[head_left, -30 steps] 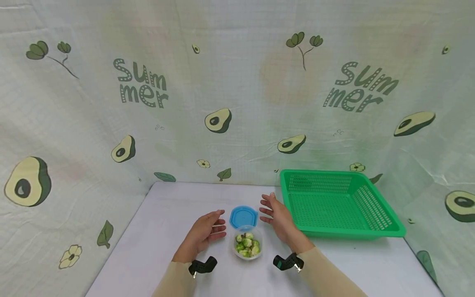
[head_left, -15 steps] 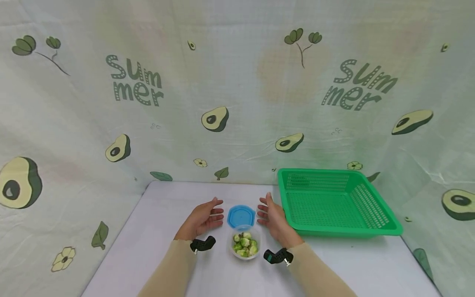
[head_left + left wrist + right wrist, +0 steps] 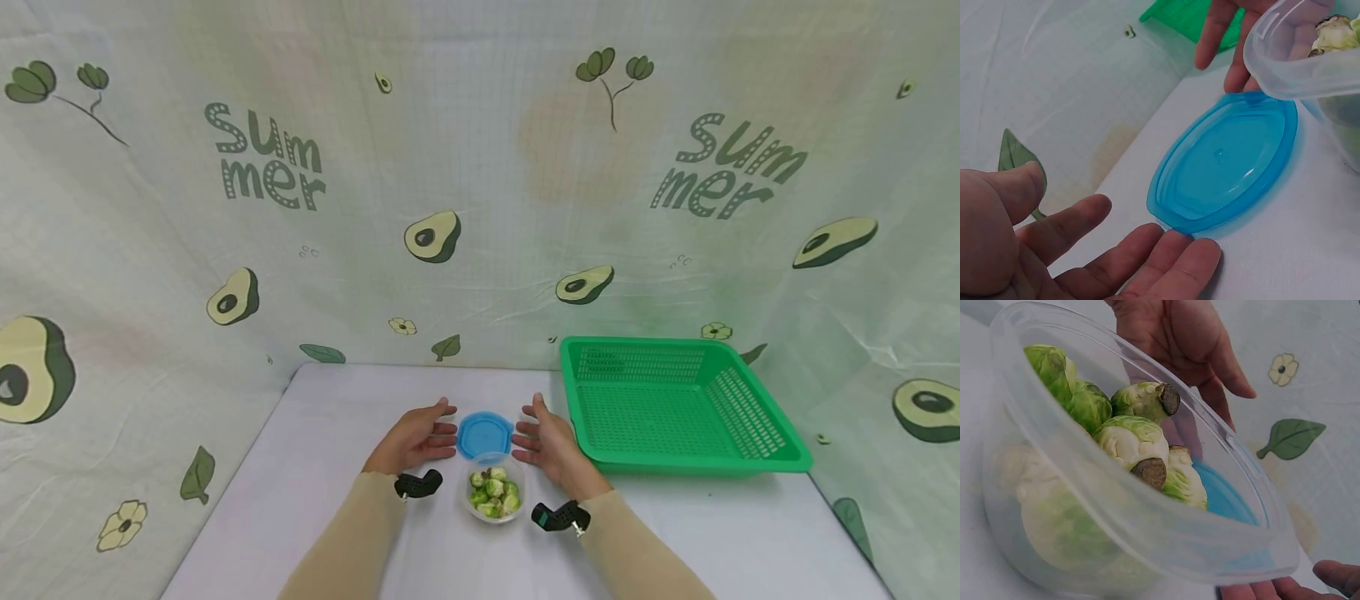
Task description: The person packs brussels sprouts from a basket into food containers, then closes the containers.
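Note:
A blue plastic lid (image 3: 484,435) lies on the white table directly behind a clear plastic container (image 3: 467,510) of Brussels sprouts (image 3: 495,493). To the lid's left is my left hand (image 3: 420,437), palm turned inward and fingers extended. In the left wrist view, its fingertips come right up to the rim of the lid (image 3: 1222,159); contact is hard to tell. My right hand (image 3: 553,446) is on the lid's other side, fingers also extended toward the rim. The container (image 3: 1010,506) hides part of the lid in the right wrist view. Neither hand holds anything.
A large green plastic basket (image 3: 693,468) stands at the back right, beside my right hand. Behind the table (image 3: 360,387) hangs a pale curtain (image 3: 495,167) printed with avocados and leaves. Each wrist wears a black strap.
Both hands have drawn inward, nearer the lid's two sides. The head view has shifted slightly; the lid, container and basket appear to stay in place.

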Available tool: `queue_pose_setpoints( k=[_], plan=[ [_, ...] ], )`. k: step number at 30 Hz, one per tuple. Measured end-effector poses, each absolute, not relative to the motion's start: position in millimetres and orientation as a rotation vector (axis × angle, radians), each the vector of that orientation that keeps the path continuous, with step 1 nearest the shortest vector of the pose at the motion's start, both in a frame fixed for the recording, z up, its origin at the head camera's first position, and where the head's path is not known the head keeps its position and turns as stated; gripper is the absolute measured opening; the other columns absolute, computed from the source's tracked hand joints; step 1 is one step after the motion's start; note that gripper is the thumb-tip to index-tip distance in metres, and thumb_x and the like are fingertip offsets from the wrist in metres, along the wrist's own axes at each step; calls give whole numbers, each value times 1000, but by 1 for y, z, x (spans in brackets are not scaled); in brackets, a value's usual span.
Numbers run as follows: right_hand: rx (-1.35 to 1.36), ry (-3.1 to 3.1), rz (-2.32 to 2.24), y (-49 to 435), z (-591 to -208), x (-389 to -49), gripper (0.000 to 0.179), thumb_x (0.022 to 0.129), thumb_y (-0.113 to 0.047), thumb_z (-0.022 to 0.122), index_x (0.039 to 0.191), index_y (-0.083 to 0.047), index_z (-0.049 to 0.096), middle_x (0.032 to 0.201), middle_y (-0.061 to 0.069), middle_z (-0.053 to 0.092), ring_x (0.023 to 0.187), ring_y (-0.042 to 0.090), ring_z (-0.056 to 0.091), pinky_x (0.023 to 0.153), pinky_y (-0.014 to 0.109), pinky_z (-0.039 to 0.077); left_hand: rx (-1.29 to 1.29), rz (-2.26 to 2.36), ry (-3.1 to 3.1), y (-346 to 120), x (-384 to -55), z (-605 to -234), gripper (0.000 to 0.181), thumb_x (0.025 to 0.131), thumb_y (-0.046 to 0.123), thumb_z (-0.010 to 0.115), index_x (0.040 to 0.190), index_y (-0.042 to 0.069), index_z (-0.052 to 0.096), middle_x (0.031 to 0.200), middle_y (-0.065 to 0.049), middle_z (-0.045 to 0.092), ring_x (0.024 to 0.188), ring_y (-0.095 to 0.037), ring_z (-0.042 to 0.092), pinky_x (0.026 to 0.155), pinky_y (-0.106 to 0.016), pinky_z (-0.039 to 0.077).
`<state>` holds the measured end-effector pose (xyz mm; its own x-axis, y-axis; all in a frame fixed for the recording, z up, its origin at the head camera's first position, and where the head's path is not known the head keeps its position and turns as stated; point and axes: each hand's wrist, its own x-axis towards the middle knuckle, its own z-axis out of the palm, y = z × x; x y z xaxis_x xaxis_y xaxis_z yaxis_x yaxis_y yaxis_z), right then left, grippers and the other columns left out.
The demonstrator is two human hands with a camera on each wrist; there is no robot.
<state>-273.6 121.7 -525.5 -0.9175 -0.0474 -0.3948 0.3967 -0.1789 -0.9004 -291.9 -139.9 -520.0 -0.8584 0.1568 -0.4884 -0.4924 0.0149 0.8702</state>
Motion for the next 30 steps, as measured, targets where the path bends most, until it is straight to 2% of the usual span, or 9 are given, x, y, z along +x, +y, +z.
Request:
queue_pose_setpoints(
  k=[6, 12, 16, 21, 30],
  plan=[
    [418, 1719, -2219, 121, -528, -275, 72, 112, -54, 42, 157, 1, 43, 148, 31, 50, 128, 38, 59, 104, 48, 59, -348, 1881, 1843, -136, -292, -517, 54, 111, 37, 55, 152, 1, 53, 129, -24, 65, 105, -28, 72, 97, -45, 63],
    [430, 1683, -2259, 120, -534, -277, 49, 113, -21, 49, 154, 4, 45, 134, 23, 59, 114, 28, 63, 102, 44, 59, -315, 1905, 1851, -134, -291, -518, 44, 111, 21, 58, 151, 2, 55, 125, -19, 65, 95, -21, 69, 93, -41, 65],
    [365, 1777, -2201, 120, -535, -277, 49, 107, -3, 54, 155, 3, 46, 134, 23, 61, 109, 24, 64, 94, 39, 60, -246, 1888, 1901, -134, -289, -515, 45, 106, 13, 63, 150, 4, 58, 115, -15, 70, 84, -16, 69, 83, -32, 66],
    [294, 1884, -2145, 118, -531, -277, 55, 101, 7, 60, 154, 1, 49, 141, 25, 57, 103, 23, 65, 86, 34, 60, -207, 1867, 1928, -134, -290, -509, 51, 101, 8, 70, 151, 5, 58, 97, -9, 72, 77, -16, 69, 78, -28, 64],
    [235, 1925, -2185, 111, -517, -278, 54, 97, 10, 63, 150, 0, 56, 118, 14, 63, 88, 19, 64, 76, 30, 62, -222, 1924, 1897, -134, -288, -493, 51, 100, 0, 69, 149, 8, 60, 114, -15, 70, 77, -15, 69, 75, -27, 66]
  ],
)
